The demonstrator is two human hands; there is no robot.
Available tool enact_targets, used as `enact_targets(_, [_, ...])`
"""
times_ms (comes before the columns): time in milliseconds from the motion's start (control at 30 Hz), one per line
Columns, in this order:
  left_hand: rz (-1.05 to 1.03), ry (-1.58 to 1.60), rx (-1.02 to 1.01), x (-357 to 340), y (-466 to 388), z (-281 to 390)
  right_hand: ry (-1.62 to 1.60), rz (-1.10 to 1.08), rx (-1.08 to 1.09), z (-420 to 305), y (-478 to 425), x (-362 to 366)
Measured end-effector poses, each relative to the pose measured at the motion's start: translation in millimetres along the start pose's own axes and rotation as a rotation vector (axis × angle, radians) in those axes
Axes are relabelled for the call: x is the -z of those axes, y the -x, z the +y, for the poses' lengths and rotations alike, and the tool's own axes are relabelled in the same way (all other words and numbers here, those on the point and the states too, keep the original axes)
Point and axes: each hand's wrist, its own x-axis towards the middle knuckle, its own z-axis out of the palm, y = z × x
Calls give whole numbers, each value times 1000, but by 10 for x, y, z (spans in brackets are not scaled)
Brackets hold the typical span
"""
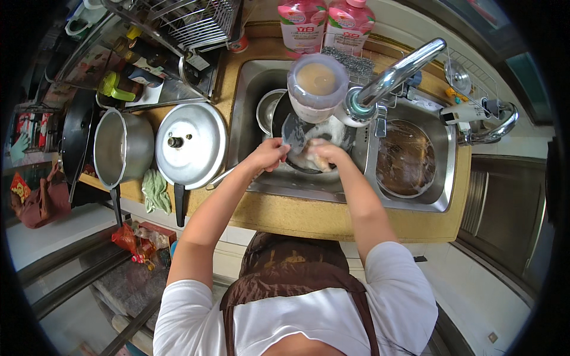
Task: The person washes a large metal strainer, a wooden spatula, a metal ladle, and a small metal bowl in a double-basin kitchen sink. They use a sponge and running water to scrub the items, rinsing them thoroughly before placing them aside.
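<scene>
My left hand (269, 155) grips the edge of a flat grey sheet-like piece (295, 130) streaked with suds; its exact kind is unclear. Blurred and bent down, my right hand (326, 153) is among white suds (331, 131) over a dark round pan (279, 115). Foam and blur hide whether its fingers hold something. The pan sits in the left basin of a steel double sink (267, 184). Behind it in that basin, partly covered, is a small metal bowl (266, 111). A lidded translucent container (317, 86) blocks part of the view of the pan.
A chrome faucet (396, 75) arches over the sink. The right basin holds a round vessel of brownish water (405, 158). To the left stand a pressure cooker pot (129, 147), its lid (191, 147) and a green cloth (156, 191). Pink detergent bottles (303, 26) line the back.
</scene>
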Motion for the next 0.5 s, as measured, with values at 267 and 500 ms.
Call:
enact_targets(267, [-158, 227, -115, -90, -183, 241, -411, 686, 336, -743, 684, -166])
enact_targets(500, [-84, 98, -87, -246, -214, 181, -241, 592, 713, -681, 722, -264])
